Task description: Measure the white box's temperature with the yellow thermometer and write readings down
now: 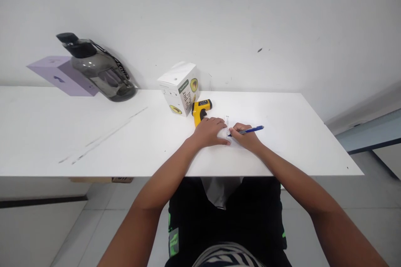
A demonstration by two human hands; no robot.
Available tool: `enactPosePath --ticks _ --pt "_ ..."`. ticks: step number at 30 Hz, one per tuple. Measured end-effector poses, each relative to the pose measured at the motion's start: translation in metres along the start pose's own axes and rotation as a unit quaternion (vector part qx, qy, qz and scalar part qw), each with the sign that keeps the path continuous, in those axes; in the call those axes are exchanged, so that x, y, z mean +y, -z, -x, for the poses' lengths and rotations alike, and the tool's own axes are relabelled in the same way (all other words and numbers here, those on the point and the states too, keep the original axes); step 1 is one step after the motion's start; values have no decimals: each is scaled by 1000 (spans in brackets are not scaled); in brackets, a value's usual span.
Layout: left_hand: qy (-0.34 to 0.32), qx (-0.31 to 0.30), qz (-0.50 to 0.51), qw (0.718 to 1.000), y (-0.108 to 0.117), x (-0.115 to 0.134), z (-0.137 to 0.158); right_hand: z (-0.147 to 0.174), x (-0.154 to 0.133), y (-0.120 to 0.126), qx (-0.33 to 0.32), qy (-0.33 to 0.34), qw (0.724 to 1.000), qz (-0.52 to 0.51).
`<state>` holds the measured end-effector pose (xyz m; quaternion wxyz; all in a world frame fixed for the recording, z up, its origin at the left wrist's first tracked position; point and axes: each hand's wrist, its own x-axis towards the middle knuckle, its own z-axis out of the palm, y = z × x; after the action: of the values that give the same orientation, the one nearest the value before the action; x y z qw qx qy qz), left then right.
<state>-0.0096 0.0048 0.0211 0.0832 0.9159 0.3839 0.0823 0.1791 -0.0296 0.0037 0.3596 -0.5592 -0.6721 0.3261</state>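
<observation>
My right hand (246,137) grips a blue pen (253,129), its tip down on a small white paper (224,132) with some writing on it. Flat on the paper's left side lies my left hand (210,132), thumb and fingers apart, holding nothing. Just beyond the left hand is a yellow and black pistol-shaped device (198,112), which looks like an infrared thermometer; its lower end is hidden by the hand. Behind that device stands a white box (177,91) with avocado pictures and the words "Super Meal".
At the back left, a grey see-through bottle (100,73) with a black cap leans by a lilac box (67,76). The white table (109,133) meets a wall behind and has its front edge near my lap. Dark streaks mark its left part.
</observation>
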Motion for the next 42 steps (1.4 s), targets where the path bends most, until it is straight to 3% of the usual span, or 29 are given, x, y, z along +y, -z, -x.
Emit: enactPosePath --ticks 24,31,37,39,42 --pt "3 -3 2 1000 1 1 1 2 0 1 -7 11 1000 20" --pt "-2 2 4 1000 2 1 0 -4 0 3 18 -31 997 -65" --pt "-4 5 -1 1000 3 1 3 -11 -7 11 -63 -70 980 -173" --pt "-13 42 10 999 2 1 4 -11 -9 13 -72 -62 979 -181" --pt "-34 152 29 987 1 1 5 -10 -7 13 -66 -45 980 -181"
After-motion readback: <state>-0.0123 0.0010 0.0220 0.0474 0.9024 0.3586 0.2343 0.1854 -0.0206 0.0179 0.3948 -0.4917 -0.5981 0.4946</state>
